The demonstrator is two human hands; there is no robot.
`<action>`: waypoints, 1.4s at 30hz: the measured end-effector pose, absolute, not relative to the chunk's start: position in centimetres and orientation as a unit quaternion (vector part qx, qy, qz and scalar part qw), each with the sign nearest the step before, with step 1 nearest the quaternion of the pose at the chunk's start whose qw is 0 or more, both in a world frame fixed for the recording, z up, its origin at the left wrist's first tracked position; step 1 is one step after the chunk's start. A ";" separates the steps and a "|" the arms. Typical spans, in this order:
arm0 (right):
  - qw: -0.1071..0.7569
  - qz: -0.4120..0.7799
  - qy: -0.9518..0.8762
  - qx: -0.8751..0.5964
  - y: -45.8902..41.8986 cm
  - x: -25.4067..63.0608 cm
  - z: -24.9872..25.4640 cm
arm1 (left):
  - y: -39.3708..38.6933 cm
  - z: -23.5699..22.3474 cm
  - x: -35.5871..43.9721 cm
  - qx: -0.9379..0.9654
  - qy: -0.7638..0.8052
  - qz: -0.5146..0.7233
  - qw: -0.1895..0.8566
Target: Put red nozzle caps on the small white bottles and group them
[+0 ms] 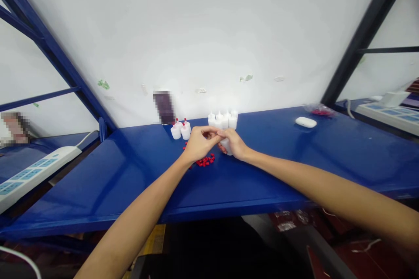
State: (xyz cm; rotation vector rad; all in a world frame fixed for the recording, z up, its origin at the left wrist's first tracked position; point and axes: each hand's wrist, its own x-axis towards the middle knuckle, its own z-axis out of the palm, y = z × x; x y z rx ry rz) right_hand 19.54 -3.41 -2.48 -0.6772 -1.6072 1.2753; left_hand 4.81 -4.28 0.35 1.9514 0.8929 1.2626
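Observation:
My right hand (236, 143) is closed around a small white squeeze bottle (227, 145), held low over the table in front of me. My left hand (200, 143) meets it at the bottle's upper end, thumb and fingers pinched together; whatever lies between those fingertips is hidden. Loose small red caps (204, 161) are scattered under and beside my left hand. Behind my hands stands a group of white bottles (223, 120) with bare pointed tips. To the left, several white bottles with red caps (181, 129) stand close together.
The blue table (137, 170) runs up to a white wall. A white oval case (306, 122) lies at the right, with a clear bag of red pieces (321, 111) behind it. A blurred dark rectangle (164, 107) leans at the wall. At the left is a power strip (36, 174).

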 end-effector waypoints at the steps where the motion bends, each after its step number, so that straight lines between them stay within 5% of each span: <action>1: 0.471 0.512 -0.660 -0.283 -3.2 19.7 -2.5 | -3.9 0.4 4.5 0.741 0.343 0.490 0.306; 5: 0.475 0.463 -0.677 -0.317 -2.5 20.5 -2.4 | -2.3 0.8 1.8 0.723 0.407 0.510 0.227; 9: 0.458 0.421 -0.712 -0.325 -2.4 21.3 -2.2 | -1.1 0.7 -1.4 0.784 0.503 0.362 0.043; 15: 0.427 0.379 -0.747 -0.339 -3.3 21.2 -1.7 | -0.6 0.5 -3.0 0.786 0.553 0.270 -0.062; 30: 0.389 0.339 -0.793 -0.325 -3.7 21.2 -1.3 | -1.1 1.5 -3.3 0.884 0.462 0.071 -0.006; 42: 0.343 0.249 -0.828 -0.368 -3.8 21.0 -1.4 | -0.6 0.6 -3.4 0.870 0.485 0.078 -0.024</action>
